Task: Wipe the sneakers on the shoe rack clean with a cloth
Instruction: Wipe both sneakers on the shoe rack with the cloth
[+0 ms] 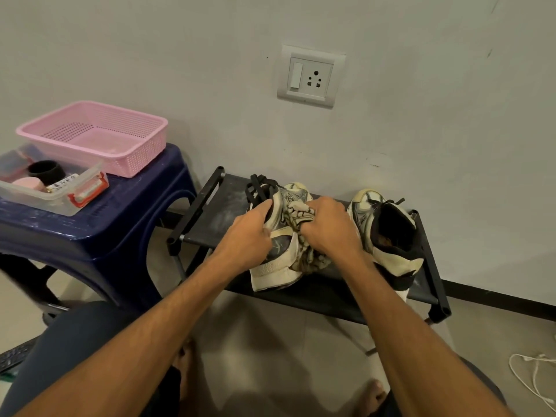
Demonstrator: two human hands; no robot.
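Cream sneakers on black rack; cloth against one.

Sneakers: two counted, the first sneaker and the second sneaker. Cloth: one. Shoe rack: one.

Hands: two, the left hand and the right hand. Bare feet: two, the left foot and the right foot.

Blue stool: one.

Containers: two, one pink basket and one clear box. Items countable inside the clear box: two, one black cylinder and one pink round piece. The remainder is too blurred to count.

Wall plate: one, bearing one switch and one socket.

White cable: one.
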